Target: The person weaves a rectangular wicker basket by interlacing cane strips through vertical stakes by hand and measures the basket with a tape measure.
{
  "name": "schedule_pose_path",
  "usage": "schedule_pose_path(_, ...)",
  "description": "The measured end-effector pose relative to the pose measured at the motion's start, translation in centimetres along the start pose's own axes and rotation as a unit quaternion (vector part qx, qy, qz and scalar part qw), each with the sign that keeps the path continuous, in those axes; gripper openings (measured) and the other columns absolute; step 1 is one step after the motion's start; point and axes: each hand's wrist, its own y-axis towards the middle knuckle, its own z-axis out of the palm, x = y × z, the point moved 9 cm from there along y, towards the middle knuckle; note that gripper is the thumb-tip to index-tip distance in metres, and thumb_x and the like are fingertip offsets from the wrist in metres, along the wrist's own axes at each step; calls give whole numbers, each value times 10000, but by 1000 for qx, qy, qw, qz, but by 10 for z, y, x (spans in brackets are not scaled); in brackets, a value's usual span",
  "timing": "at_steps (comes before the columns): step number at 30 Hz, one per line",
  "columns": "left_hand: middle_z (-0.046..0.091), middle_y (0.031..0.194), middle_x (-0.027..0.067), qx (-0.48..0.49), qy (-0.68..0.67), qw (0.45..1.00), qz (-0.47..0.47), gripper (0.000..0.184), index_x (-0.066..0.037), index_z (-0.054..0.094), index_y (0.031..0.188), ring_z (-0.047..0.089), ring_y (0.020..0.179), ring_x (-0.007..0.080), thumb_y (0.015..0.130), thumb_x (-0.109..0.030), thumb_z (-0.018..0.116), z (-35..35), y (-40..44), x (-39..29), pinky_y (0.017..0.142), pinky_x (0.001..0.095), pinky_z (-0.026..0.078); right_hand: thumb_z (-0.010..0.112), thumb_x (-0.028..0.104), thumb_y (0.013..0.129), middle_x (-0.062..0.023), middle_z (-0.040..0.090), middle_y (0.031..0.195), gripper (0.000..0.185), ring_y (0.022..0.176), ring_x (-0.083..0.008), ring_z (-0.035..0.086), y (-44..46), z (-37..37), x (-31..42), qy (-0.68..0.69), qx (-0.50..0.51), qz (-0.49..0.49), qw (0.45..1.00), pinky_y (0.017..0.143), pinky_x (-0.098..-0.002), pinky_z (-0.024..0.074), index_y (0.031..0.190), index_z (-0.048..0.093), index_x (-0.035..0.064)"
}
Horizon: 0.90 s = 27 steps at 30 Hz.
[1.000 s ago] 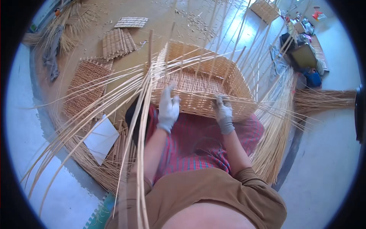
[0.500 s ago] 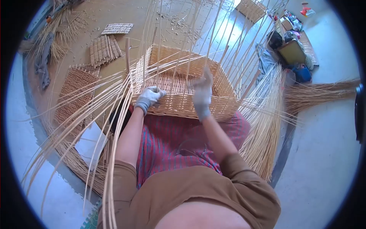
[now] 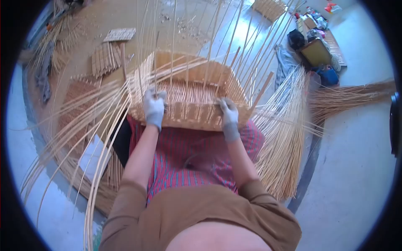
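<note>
A rectangular woven basket (image 3: pixel 188 116) rests on my lap over a red and blue striped cloth (image 3: pixel 188 154). Long thin upright stakes rise from its walls, and a bundle of loose strands (image 3: pixel 98 98) fans out from its left corner. My left hand (image 3: pixel 154 109), in a pale glove, is closed on the near rim at the left. Toward the right end of the same rim, my gloved right hand (image 3: pixel 228 116) is closed too, with its fingertips over the edge. The image is somewhat blurred.
Woven panels (image 3: pixel 77 108) and slatted pieces (image 3: pixel 106 59) lie on the floor at the left, near a white sheet (image 3: pixel 94 158). Long strands (image 3: pixel 284 146) are heaped at the right. Beyond them are a blue container (image 3: pixel 328 76) and assorted bags.
The basket has shifted left in view. My right hand went from the rim to raised and spread above it, then back down to the rim. My left hand went from open to closed on the rim.
</note>
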Motion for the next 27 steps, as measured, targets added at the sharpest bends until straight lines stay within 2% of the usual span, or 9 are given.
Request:
schedule_pose_path(3, 674, 946, 81, -69, 36, 960, 268, 321, -46, 586, 1222, 656, 628, 132, 1020, -292, 631, 14, -17, -56, 467, 301, 541, 732, 100, 947, -40, 736, 948, 172, 775, -110, 683, -7, -47, -47, 132, -93, 22, 987, 499, -199, 494, 1090, 638, 115)
schedule_pose_path(5, 669, 844, 80, 388, 207, 888, -131, 336, -28, 597, 1187, 657, 575, 159, 1037, -329, 595, 110, -32, 13, 469, 323, 542, 687, 98, 977, -59, 743, 982, 222, 844, -152, 715, -15, -32, -23, 118, -108, 22, 987, 509, -223, 518, 1174, 585, 113)
schedule_pose_path(9, 651, 733, 70, 387, 233, 878, -157, 364, -31, 609, 1151, 653, 520, 183, 1044, -378, 568, 113, -49, 3, 463, 349, 548, 632, 92, 968, -76, 686, 1245, 451, 1018, -205, 708, 32, 66, 87, -66, 55, -244, 966, 711, -304, 580, 1395, 486, 97)
schedule_pose_path(12, 681, 702, 113, 329, 283, 888, -152, 435, -61, 660, 1120, 662, 517, 197, 1043, -466, 520, 110, -38, 5, 493, 367, 565, 613, 91, 945, -77, 653, 1301, 562, 1071, -223, 689, 38, 125, 118, -457, 32, -488, 743, 811, -370, 575, 1476, 428, 85)
schedule_pose_path(17, 719, 833, 145, 360, 294, 869, -170, 472, -103, 618, 1223, 715, 637, 243, 993, -515, 597, 113, -40, 13, 573, 392, 583, 490, 199, 1073, -74, 703, 987, 311, 917, -178, 723, 1, -16, 28, 95, 29, -260, 960, 534, -231, 482, 1375, 464, 129)
schedule_pose_path(19, 731, 986, 178, 286, 375, 880, 53, 659, -157, 497, 1375, 746, 847, 279, 920, -606, 653, 121, -22, -27, 717, 451, 590, 450, 232, 1100, -62, 699, 897, 248, 862, -177, 730, -3, -30, 24, 114, 24, -195, 974, 465, -208, 438, 1325, 481, 134)
schedule_pose_path(25, 728, 1038, 222, 238, 511, 826, 21, 865, -219, 267, 1576, 729, 937, 369, 907, -652, 602, 143, -24, -43, 789, 476, 563, 451, 278, 1105, -85, 703, 894, 262, 795, -197, 719, -32, 19, 34, 267, 77, -147, 949, 718, -335, 571, 1179, 585, 65)
schedule_pose_path(26, 733, 955, 200, 209, 483, 845, 93, 855, -215, 295, 1564, 731, 858, 358, 905, -670, 593, 148, -18, -32, 739, 477, 558, 462, 268, 1102, -97, 719, 894, 276, 749, -185, 699, -60, 27, 64, -99, 67, -230, 966, 712, -323, 553, 1138, 628, 51)
schedule_pose_path(27, 729, 928, 181, 228, 521, 821, 43, 828, -205, 332, 1549, 720, 808, 346, 899, -617, 638, 143, -26, -49, 730, 469, 555, 502, 255, 1086, -86, 728, 883, 245, 736, -162, 684, -36, 6, 52, -9, 47, -172, 984, 695, -306, 541, 1132, 639, 57)
